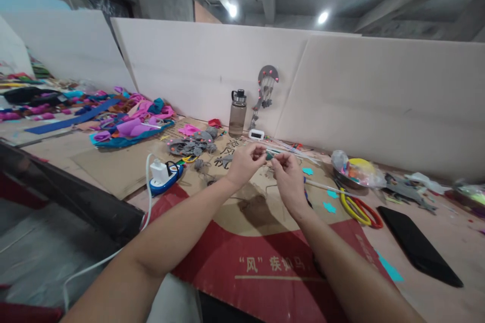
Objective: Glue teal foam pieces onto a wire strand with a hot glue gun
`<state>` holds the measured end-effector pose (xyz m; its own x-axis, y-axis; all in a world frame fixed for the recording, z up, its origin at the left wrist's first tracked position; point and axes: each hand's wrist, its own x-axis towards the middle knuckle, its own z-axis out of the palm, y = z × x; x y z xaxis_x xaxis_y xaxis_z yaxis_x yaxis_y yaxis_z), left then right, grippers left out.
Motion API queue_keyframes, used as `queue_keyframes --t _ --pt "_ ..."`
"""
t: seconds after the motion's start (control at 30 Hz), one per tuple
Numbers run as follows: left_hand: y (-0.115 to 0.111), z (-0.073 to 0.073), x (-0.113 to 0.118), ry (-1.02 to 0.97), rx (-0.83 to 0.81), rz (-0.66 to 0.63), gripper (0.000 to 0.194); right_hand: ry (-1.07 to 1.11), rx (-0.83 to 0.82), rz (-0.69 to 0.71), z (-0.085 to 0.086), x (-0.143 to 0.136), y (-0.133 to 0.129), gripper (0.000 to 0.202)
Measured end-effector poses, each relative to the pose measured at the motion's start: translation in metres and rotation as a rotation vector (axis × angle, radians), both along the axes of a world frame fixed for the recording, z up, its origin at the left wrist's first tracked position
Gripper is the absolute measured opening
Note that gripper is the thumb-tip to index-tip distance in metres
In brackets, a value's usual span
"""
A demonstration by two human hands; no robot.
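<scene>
My left hand (248, 162) and my right hand (288, 179) are raised close together above the cardboard sheet. Between their fingertips is a small dark green piece (269, 155), pinched from both sides; it looks like felt, but its shape is mostly hidden. Both hands are closed in a pinch. Beneath them the brown and red cardboard (261, 267) lies flat with printed characters. Turquoise cut-out shapes (329, 207) lie to the right of my right hand. Grey felt pieces with pink dots (191, 144) and a ball of grey yarn (199, 164) lie left of my left hand.
A water bottle (237, 115) stands by the white partition (182, 65), where a grey hanging ornament (268, 83) is fixed. Scissors with yellow and red handles (358, 209), a black phone (419, 245) and a metal bowl (350, 179) lie right. A power strip (166, 177) sits left.
</scene>
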<state>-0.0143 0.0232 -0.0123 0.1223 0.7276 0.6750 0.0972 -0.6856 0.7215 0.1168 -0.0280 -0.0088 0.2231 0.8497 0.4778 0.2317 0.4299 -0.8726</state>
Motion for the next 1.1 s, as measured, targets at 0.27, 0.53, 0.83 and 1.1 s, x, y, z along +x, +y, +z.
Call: queue_keyframes --t 0.27,0.53,0.83,1.1 --pt "-0.008 0.005 0.003 -0.084 -0.225 -0.150 0.015 -0.185 0.035 -0.164 0.007 0.006 -0.010 0.019" --pt "-0.012 0.008 0.006 -0.114 -0.289 -0.162 0.017 -0.231 0.014 -0.175 0.001 0.009 -0.007 0.022" --pt "-0.013 0.007 0.008 -0.101 -0.270 -0.186 0.017 -0.155 0.017 -0.123 0.004 0.008 -0.007 0.030" --pt "-0.012 0.004 0.008 -0.035 -0.153 -0.159 0.016 -0.170 0.028 -0.127 0.004 0.009 -0.008 0.030"
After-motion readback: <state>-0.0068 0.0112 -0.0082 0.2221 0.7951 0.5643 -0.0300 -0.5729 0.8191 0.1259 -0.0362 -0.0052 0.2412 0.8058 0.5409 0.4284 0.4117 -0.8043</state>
